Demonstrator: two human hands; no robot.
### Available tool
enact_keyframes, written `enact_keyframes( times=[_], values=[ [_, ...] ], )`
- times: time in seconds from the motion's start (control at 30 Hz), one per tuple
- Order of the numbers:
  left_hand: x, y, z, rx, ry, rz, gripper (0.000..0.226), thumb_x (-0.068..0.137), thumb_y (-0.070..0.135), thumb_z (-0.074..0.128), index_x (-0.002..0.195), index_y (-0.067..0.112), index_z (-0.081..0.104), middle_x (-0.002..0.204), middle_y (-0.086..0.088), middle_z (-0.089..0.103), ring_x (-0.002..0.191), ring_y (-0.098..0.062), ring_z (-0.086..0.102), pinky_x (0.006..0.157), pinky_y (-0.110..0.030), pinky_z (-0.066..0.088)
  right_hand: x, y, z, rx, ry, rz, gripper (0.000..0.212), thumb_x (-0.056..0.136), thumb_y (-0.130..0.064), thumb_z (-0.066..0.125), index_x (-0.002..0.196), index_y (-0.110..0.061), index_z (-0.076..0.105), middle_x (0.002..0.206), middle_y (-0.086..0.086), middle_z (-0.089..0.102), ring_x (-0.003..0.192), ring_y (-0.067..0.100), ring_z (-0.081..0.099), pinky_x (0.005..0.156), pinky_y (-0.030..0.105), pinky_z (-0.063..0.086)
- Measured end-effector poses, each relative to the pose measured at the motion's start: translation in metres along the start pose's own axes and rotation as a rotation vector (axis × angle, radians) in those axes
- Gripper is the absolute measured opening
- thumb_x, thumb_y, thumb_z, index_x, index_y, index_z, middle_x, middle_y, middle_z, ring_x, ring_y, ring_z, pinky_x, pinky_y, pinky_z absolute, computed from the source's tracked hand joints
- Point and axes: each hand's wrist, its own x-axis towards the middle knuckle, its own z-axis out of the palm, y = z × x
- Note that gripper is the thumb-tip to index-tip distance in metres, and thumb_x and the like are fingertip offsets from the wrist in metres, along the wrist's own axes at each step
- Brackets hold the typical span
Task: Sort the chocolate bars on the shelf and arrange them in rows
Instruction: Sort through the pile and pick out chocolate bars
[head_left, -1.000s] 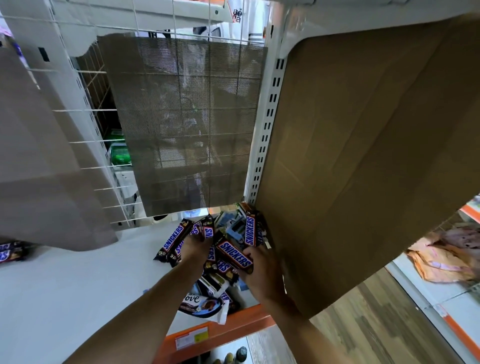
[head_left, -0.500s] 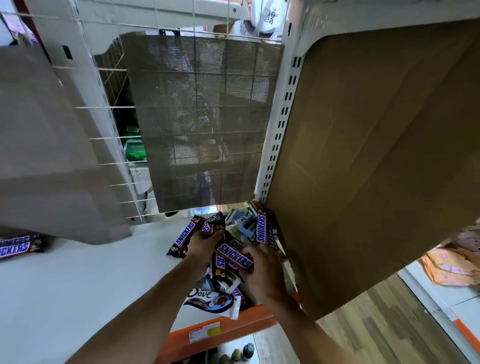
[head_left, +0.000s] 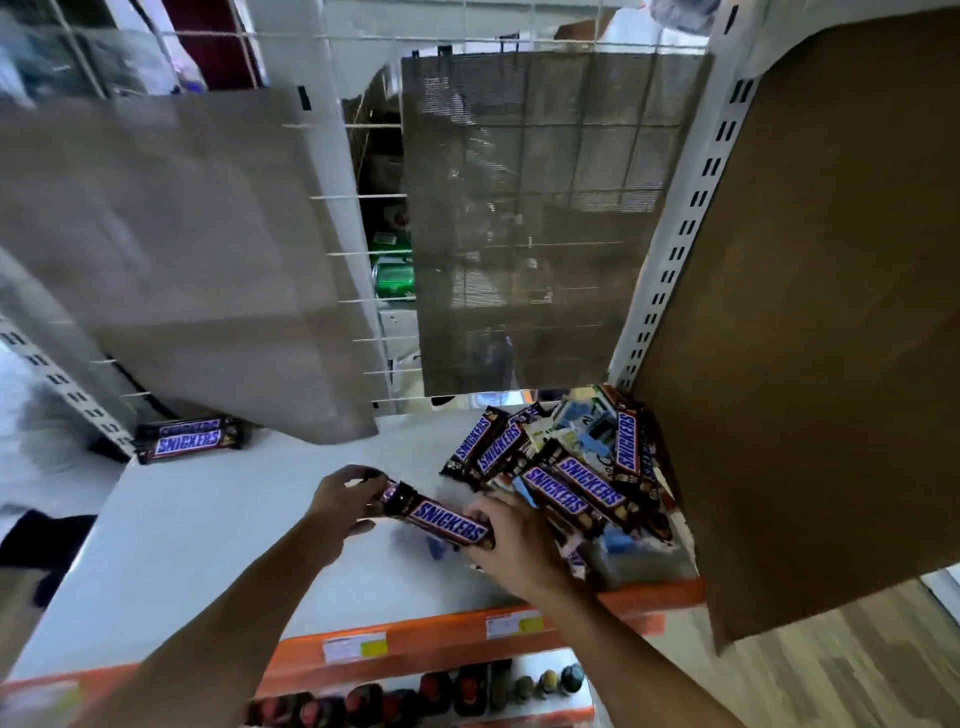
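Both hands have lifted one Snickers bar off the pile; left hand and right hand fingers grasp its ends above the shelf.

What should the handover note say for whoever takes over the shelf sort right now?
Left hand: grips the left end of a Snickers bar.
Right hand: grips the right end of the same bar, held just above the white shelf.
Mixed pile: unsorted at the shelf's right end, Snickers plus pale-wrapped packs.
Done: two Snickers lie stacked at the back left.
Left: place the held bar, then sort the pile into rows.
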Motion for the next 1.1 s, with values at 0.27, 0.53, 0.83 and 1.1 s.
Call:
enact_keyframes(
  times=[0.27, 0.53, 0.83, 1.1],
  values=[
    [-0.009, -0.051, -0.086, 0.228, 0.059, -0.023, 0.005, 0.088, 0.003, 0.064, 0.091, 0.006, 0.061, 0.071, -0.014, 0.067, 0.056, -0.021, 0.063, 0.049, -0.021, 0.043, -0.007, -0.039, 0.051, -0.004, -0.189, -0.079, 0.036, 0.076, -0.023, 0.073, 0.109, -0.020, 0.060, 0.110, 0.002, 0.058, 0.105, 0.020, 0.050, 0.082, 0.030, 0.040],
    [-0.014, -0.070, -0.102, 0.498, 0.150, 0.125, 0.015, 0.080, 0.009, 0.069, 0.089, 0.021, 0.066, 0.078, -0.007, 0.068, 0.060, -0.020, 0.061, 0.050, -0.024, 0.043, -0.007, -0.047, 0.056, -0.076, -0.177, -0.113, 0.034, 0.078, -0.032, 0.073, 0.106, -0.026, 0.054, 0.108, -0.007, 0.061, 0.101, 0.014, 0.049, 0.075, 0.028, 0.040],
    [-0.012, -0.085, -0.105, 0.875, 0.141, 0.421, 0.039, 0.070, 0.022, 0.082, 0.102, 0.014, 0.063, 0.094, -0.003, 0.047, 0.073, -0.022, 0.054, 0.063, -0.030, 0.045, -0.004, -0.022, 0.034, -0.114, -0.177, -0.050, 0.032, 0.081, -0.035, 0.072, 0.104, -0.024, 0.053, 0.103, -0.002, 0.059, 0.092, 0.015, 0.052, 0.067, 0.026, 0.041],
    [-0.008, -0.091, -0.104, 1.000, 0.181, 0.552, 0.038, 0.073, 0.029, 0.081, 0.101, 0.013, 0.060, 0.099, -0.005, 0.051, 0.063, -0.025, 0.055, 0.052, -0.032, 0.047, -0.001, 0.011, 0.005, -0.214, -0.167, -0.040, 0.037, 0.082, -0.032, 0.073, 0.113, -0.018, 0.059, 0.119, 0.000, 0.059, 0.106, 0.022, 0.052, 0.084, 0.031, 0.044]
  ],
)
